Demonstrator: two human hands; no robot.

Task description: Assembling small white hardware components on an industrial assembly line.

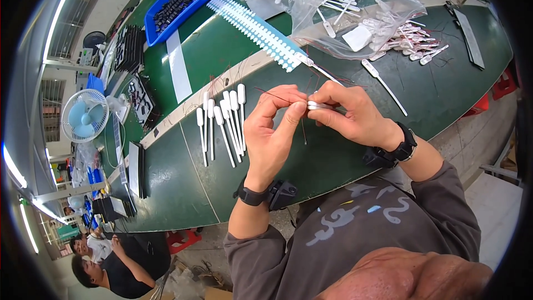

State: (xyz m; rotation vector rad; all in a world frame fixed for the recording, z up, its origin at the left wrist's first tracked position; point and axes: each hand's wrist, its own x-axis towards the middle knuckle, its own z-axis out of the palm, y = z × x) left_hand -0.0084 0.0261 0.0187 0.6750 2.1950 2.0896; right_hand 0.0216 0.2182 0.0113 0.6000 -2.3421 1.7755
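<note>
My right hand point(350, 112) is closed in a pinch on a small white flat-headed piece point(317, 105). Close against it, my left hand point(277, 125) pinches at thin dark red wires point(271, 94), its thumb and fingertips almost meeting the right hand's. The far end of the held piece is hidden by my fingers. Left of my hands, several white paddle-shaped pieces with long stems point(224, 119) lie side by side on the green table point(183, 189). One more white paddle-shaped piece point(383, 86) lies alone beyond my right hand.
A light blue strip of white oval stickers point(255, 30) runs away across a pale divider. Behind it stands a blue bin point(151, 30) of black parts. A clear plastic bag point(311, 0) and a heap of wired white pieces point(408, 39) lie far right. A fan point(84, 115) and other people are at left.
</note>
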